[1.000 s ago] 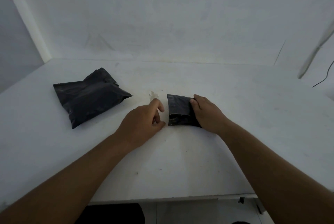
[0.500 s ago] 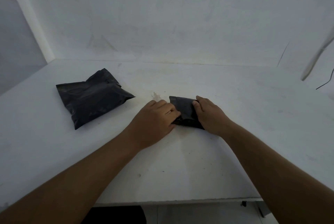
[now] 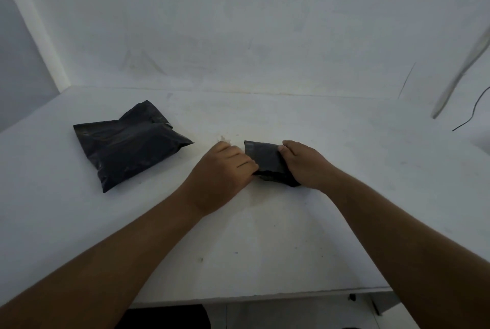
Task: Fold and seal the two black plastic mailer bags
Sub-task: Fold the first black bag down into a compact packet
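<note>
Hands: both work on the small folded mailer bag point(image 3: 266, 162) near the middle of the white table point(image 3: 291, 235).
Left hand point(image 3: 221, 173): knuckles up, fingers curled together and pressed onto the bag's left edge; the thumb is hidden, so a pinch cannot be confirmed. The forearm runs in from the near left corner, low over the table.
Right hand point(image 3: 305, 164): palm down over the bag's right side, fingertips bent onto its top face, thumb hidden underneath or behind. It looks to be gripping the bag's right end. The forearm comes in from the near right corner.
Small bag: dark, compact, its far left corner showing between the two hands, its near edge lifted slightly or creased where the hands meet it; which one cannot be told.
Second mailer bag point(image 3: 127, 144): larger, puffed and wrinkled, lying flat toward the left side of the table, well apart from the left hand, one corner pointing toward the centre.
Table edges: the far edge meets the white wall point(image 3: 238, 23); the near edge runs under both forearms.
Open room: bare table surface lies between the hands and the near edge, between the two bags, and across the whole right half toward the right edge.
Right margin: a thin dark wire point(image 3: 474, 111) and a pale strap point(image 3: 461, 63) hang by the wall, away from the hands.
</note>
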### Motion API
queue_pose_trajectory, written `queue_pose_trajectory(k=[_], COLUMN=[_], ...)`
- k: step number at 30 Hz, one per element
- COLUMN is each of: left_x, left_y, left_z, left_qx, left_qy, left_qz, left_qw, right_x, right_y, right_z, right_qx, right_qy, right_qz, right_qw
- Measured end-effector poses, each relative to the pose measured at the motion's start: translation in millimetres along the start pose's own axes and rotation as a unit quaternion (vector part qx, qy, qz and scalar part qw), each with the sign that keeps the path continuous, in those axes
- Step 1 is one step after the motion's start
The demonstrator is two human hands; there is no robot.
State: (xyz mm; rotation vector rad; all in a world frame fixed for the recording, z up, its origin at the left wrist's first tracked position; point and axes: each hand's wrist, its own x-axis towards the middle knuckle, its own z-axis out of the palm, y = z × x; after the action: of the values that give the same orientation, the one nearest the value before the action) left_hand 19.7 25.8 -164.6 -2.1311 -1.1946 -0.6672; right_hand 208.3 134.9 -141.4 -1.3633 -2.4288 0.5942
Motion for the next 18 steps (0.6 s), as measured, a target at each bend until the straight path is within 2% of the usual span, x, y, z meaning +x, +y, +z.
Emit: queue_pose_trajectory(k=[6, 11, 18], left_x=[-6.4, -6.2, -7.3], left_y=[-2.6, 1.2, 5.5], left_z=[0.0, 0.4, 0.4], left_qx=[-0.082, -0.097, -0.132], left_qy=[-0.009, -0.027, -0.025], left_qz=[-0.021, -0.047, -0.083], left_qw=[0.996, 0.994, 0.987], right_x=[-7.7, -6.2, -8.2], right_y=[2.7, 2.8, 11.6], right_z=[-1.1, 0.9, -2.1], right_qx=[0.009, -0.011, -0.077], right_qy=[0.007, 0.007, 0.081], right_qz=[-0.020, -0.026, -0.118], right_qw=[1.000, 1.000, 0.987])
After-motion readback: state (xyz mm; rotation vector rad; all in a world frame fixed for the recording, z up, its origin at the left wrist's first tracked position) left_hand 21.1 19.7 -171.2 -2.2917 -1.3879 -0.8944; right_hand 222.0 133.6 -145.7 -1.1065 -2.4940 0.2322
